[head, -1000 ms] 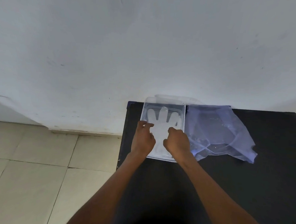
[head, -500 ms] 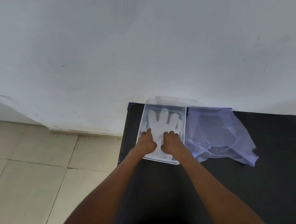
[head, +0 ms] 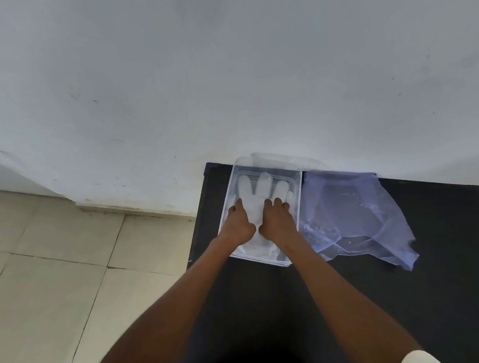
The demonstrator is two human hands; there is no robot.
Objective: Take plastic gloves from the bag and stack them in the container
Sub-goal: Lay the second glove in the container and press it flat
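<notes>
A clear plastic container [head: 297,194] sits at the far left corner of the black table. Inside it lies a whitish plastic glove [head: 262,188], flat, its fingers pointing toward the wall. My left hand [head: 239,223] and my right hand [head: 275,219] rest side by side, palms down, on the glove's palm area, fingers spread and pressing it flat. The glove's cuff shows between my wrists near the container's near edge. To the right of the container lies the crumpled translucent bluish bag [head: 355,216], touching the container's side.
The black table [head: 408,297] stands against a white wall [head: 226,70]. A clear lid [head: 284,157] leans behind the container at the wall. Beige floor tiles [head: 56,276] lie beyond the table's left edge.
Both hands have slid forward over the glove, from pinching near its palm to lying flat on it, fingers extended toward the wall.
</notes>
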